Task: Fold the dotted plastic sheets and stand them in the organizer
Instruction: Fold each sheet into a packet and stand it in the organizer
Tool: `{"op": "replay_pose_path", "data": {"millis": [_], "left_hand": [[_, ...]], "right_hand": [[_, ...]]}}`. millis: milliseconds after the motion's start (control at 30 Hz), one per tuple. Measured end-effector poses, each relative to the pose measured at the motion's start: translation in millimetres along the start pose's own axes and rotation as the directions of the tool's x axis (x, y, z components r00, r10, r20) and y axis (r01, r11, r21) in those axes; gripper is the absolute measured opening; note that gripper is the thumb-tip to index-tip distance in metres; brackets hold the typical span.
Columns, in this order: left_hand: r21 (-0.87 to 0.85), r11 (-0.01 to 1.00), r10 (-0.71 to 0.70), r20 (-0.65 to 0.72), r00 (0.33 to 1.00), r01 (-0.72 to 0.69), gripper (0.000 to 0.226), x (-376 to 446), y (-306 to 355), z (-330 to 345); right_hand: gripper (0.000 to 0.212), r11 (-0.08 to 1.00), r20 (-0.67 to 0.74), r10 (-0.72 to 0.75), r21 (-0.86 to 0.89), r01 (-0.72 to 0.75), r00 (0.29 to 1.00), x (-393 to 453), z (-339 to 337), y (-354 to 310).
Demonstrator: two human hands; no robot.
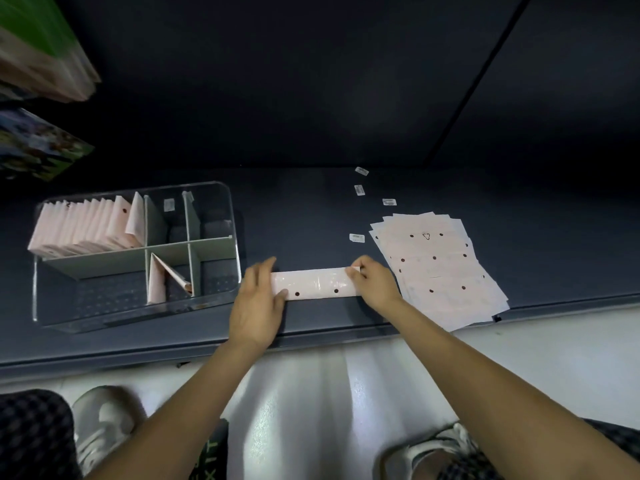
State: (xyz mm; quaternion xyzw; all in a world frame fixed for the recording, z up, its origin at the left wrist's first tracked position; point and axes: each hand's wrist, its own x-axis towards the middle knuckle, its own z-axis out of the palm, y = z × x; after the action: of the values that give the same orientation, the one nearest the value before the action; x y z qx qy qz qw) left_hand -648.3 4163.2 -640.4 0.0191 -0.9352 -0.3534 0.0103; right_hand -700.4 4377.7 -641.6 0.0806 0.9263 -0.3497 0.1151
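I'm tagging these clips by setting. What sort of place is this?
Probably a shop or stockroom: a low dark shelf with small labels on it, packaged goods stacked at left, and a person crouching on a pale floor.

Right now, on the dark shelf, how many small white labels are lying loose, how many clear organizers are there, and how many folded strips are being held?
Small white paper labels lying loose on the dark shelf: 4
Clear plastic organizer with grey dividers: 1
Folded pink dotted plastic strip, left hand and right hand at its ends: 1
Total: 6
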Motion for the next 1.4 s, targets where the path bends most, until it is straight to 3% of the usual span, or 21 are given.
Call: {"op": "replay_pose_path", "data": {"millis": [67, 133, 233, 433, 500, 567, 600, 667, 767, 900, 1067, 1133, 1233, 1400], "left_hand": [[0.147, 0.972, 0.187, -0.035, 0.982, -0.18, 0.056, -6, 6, 9], [0.29, 0.899, 0.297, 0.15, 0.943, -0.329, 0.057, -11, 11, 20], [0.432, 0.794, 0.274, 0.375, 0.886, -0.428, 0.067, -17, 5, 38], [0.525, 0.725, 0.201, 0.457, 0.867, -0.445, 0.07, -16, -5, 41], [0.531, 0.723, 0.19, 0.464, 0.865, -0.443, 0.067, -16, -4, 42], [0.528, 0.727, 0.189, 0.46, 0.867, -0.439, 0.067, -16, -3, 43], [0.521, 0.734, 0.19, 0.458, 0.869, -0.435, 0.067, -16, -2, 43], [0.504, 0.749, 0.187, 0.462, 0.867, -0.43, 0.069, -16, -2, 42], [0.505, 0.743, 0.184, 0.478, 0.859, -0.44, 0.071, -15, -2, 40], [0.497, 0.746, 0.176, 0.495, 0.851, -0.443, 0.069, -14, -2, 39], [0.499, 0.746, 0.168, 0.499, 0.85, -0.441, 0.069, -12, -1, 38], [0.495, 0.75, 0.168, 0.5, 0.85, -0.439, 0.069, -12, -1, 37], [0.489, 0.752, 0.169, 0.505, 0.846, -0.442, 0.068, -11, -2, 35], [0.491, 0.77, 0.153, 0.479, 0.865, -0.408, 0.066, -10, -1, 34]], "right_hand": [[0.019, 0.997, 0.003, 0.016, -0.073, -0.015, 1.0, 5, 2, -2], [0.02, 0.991, 0.006, 0.035, -0.131, -0.034, 0.999, 8, 2, -4], [0.02, 0.985, 0.014, 0.05, -0.168, -0.047, 0.999, 11, 2, -6], [0.018, 0.989, 0.004, 0.065, -0.135, -0.063, 0.998, 7, 2, -9], [0.023, 0.969, -0.145, -0.039, -0.248, 0.002, 0.989, -4, 6, -11], [0.026, 0.904, -0.276, -0.293, -0.393, 0.171, 0.915, -22, 14, -12], [0.026, 0.869, -0.254, -0.41, -0.402, 0.29, 0.876, -31, 20, -11], [0.031, 0.793, -0.066, -0.55, -0.356, 0.495, 0.833, -44, 31, -5], [0.043, 0.711, 0.184, -0.563, -0.389, 0.586, 0.806, -52, 35, 15], [0.042, 0.616, 0.137, -0.602, -0.548, 0.566, 0.787, -53, 18, 37], [0.032, 0.611, 0.016, -0.69, -0.524, 0.594, 0.724, -42, 2, 34], [0.034, 0.56, 0.076, -0.703, -0.554, 0.616, 0.707, -35, -4, 29], [0.038, 0.399, 0.23, -0.697, -0.663, 0.634, 0.68, -28, -11, 17], [0.022, 0.312, 0.234, -0.747, -0.703, 0.639, 0.623, -24, -8, 1]]}}
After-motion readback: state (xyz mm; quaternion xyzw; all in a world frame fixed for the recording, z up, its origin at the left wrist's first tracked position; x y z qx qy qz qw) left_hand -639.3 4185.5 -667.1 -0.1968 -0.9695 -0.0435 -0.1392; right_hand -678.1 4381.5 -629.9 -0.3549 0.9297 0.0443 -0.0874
